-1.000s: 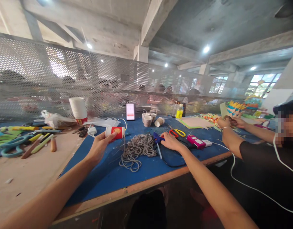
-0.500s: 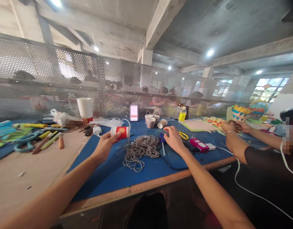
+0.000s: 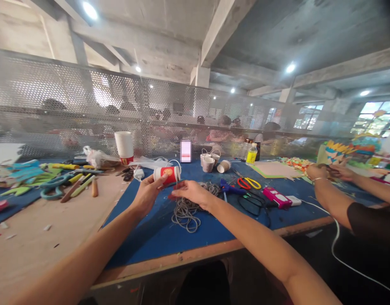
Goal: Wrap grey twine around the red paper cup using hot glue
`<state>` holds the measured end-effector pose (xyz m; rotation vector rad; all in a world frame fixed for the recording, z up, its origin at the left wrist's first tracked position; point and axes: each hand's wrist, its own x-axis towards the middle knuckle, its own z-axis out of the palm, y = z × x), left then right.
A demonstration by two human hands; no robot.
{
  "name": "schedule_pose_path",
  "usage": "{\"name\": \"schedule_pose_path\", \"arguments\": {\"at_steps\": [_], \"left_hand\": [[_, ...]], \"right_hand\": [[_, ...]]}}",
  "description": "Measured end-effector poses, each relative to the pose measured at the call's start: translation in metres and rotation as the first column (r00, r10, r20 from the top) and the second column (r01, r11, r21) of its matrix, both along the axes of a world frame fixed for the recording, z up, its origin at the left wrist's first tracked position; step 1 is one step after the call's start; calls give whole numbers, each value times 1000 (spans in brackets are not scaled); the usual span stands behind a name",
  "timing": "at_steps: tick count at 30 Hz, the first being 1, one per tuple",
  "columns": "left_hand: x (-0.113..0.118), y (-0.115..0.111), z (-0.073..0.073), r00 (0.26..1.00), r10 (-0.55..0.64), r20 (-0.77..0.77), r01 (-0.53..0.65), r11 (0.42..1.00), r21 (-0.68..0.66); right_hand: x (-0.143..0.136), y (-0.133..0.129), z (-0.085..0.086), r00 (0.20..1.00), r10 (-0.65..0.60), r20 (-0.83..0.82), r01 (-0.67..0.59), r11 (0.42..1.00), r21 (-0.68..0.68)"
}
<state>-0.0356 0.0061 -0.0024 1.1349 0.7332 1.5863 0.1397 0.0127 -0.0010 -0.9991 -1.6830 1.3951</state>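
My left hand (image 3: 147, 192) is closed around a white paper cup (image 3: 166, 175) with a red printed band, held on its side above the blue table. My right hand (image 3: 192, 192) is just right of the cup's end, over a heap of grey cord (image 3: 186, 212). Its fingertips are smeared by motion, so whether they grip any cord does not show. Part of the heap lies hidden behind this hand. To the right are a blue glue gun (image 3: 230, 187) and scissors (image 3: 250, 183) with red and yellow handles.
Several small cord-wrapped cups (image 3: 207, 164) stand at the back. A cup stack (image 3: 124, 146), bottle (image 3: 251, 154), phone-like screen (image 3: 186, 151) and magenta box (image 3: 277, 198) are around. Tools (image 3: 77, 188) lie left. A co-worker's hands (image 3: 318, 171) work at the right. A perforated metal screen (image 3: 163, 114) closes the back.
My right hand has moved left from beside the glue gun to the cup's end, uncovering the scissors. My left hand still holds the cup. The view has shifted slightly left.
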Motion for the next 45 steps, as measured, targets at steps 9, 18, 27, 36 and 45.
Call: {"name": "schedule_pose_path", "arguments": {"at_steps": [9,18,27,36,45], "left_hand": [[-4,6,-9,977,105,-186,-102,994,26],[-3,0,-7,951,80,-299,-79,997,17],[-2,-3,-8,951,-43,-305,30,998,-49],[-1,-3,-8,958,-70,-278,57,997,-55],[-1,-2,-9,954,-93,-286,86,996,-37]], "right_hand": [[23,-1,8,975,-203,92,156,915,371],[28,0,10,882,-453,129,189,592,783],[29,4,12,888,-453,78,175,491,853],[29,5,14,877,-462,132,184,576,797],[31,6,13,894,-440,87,195,556,808]]}}
